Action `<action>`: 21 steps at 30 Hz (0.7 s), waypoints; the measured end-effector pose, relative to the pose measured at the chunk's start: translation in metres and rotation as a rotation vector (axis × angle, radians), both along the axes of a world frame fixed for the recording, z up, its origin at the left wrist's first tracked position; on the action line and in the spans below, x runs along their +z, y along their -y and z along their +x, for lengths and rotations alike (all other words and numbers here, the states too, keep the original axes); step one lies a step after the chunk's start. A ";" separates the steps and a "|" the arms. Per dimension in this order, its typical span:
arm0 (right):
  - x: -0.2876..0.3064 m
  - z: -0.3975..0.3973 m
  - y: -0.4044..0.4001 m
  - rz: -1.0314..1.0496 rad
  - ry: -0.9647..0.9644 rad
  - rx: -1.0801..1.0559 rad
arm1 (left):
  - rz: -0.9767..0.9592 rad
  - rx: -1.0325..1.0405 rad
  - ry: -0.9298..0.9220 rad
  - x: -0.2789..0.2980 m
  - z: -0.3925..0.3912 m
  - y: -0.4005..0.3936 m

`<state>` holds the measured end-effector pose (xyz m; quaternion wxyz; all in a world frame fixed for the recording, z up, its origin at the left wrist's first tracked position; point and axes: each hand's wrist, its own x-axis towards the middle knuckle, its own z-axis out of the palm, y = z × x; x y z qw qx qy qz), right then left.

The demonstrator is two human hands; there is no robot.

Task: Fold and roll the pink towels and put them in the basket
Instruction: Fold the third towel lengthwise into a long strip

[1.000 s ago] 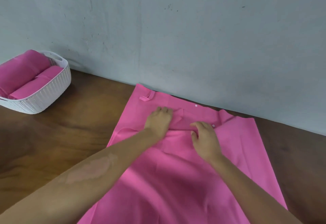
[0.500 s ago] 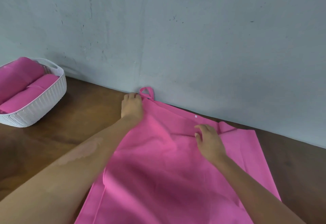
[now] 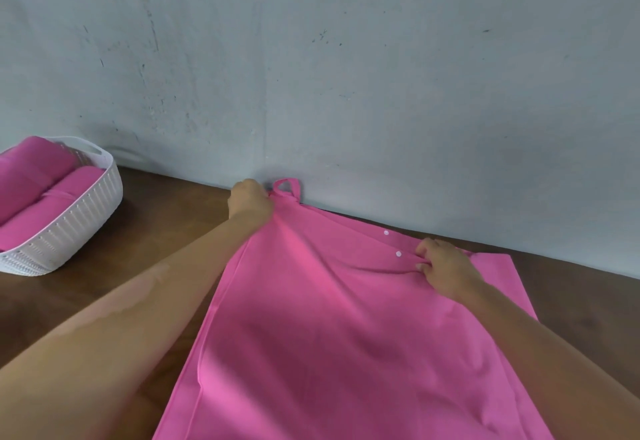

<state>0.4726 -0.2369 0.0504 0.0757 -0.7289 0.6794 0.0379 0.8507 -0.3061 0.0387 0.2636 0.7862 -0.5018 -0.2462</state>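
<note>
Pink towel (image 3: 329, 335) lies spread flat, left hand (image 3: 250, 200) and right hand (image 3: 445, 268) each pinching its far edge.

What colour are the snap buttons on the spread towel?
White snap buttons on the pink towel, clearest in the head view.

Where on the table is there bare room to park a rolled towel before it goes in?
Bare wood lies between the white basket and the spread pink towel, under the left forearm. A narrower strip shows right of the towel by the wall. The basket itself looks crowded with rolled towels.
</note>
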 end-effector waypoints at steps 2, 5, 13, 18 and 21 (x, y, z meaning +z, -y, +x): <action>0.000 0.000 0.000 -0.012 -0.016 0.014 | 0.005 0.034 -0.103 0.008 0.000 -0.003; -0.001 0.002 0.000 -0.050 -0.001 0.016 | 0.042 0.101 -0.229 0.016 0.003 -0.004; 0.005 0.009 0.008 -0.163 0.097 0.000 | 0.153 0.153 -0.397 0.017 0.015 -0.007; 0.008 0.015 0.009 -0.207 0.077 0.011 | 0.141 0.088 -0.388 0.015 0.014 -0.003; 0.008 0.013 0.006 -0.226 0.060 0.027 | 0.110 0.036 -0.376 0.013 0.012 -0.002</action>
